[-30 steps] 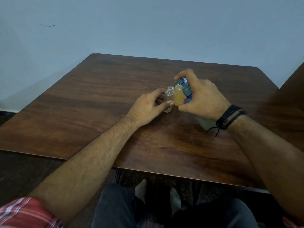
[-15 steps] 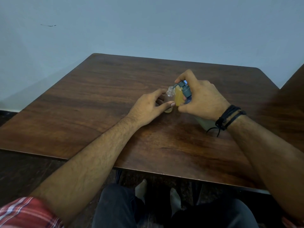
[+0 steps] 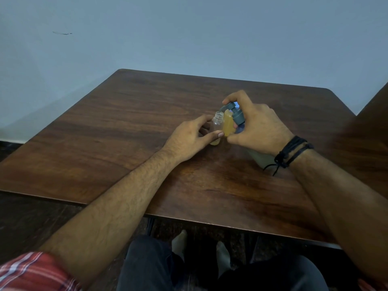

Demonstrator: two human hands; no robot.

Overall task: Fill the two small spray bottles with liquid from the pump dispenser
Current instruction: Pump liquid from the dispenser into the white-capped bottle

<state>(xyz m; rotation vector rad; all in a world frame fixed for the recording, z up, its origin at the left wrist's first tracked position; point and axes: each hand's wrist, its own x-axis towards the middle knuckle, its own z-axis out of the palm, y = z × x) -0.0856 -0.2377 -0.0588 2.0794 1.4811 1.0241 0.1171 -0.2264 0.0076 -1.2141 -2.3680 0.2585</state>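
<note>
A small clear spray bottle (image 3: pixel 217 125) without its cap stands on the wooden table (image 3: pixel 117 131), with a little yellowish liquid at its bottom. My left hand (image 3: pixel 189 141) pinches it between thumb and fingers. Right beside it stands a second small bottle (image 3: pixel 228 125), full of yellow liquid. The grey pump dispenser (image 3: pixel 236 114) has its spout over the clear bottle's mouth. My right hand (image 3: pixel 259 129) grips the dispenser, forefinger on top of the pump head. The dispenser's body is mostly hidden by that hand and wrist.
The table's near edge (image 3: pixel 210 222) runs across below my forearms, with my legs under it. A pale blue wall (image 3: pixel 189 34) stands behind the far edge. A dark wooden surface (image 3: pixel 375 106) adjoins the table at the right.
My right forefinger and the pump head have sunk slightly. Both hands and both bottles stay where they were.
</note>
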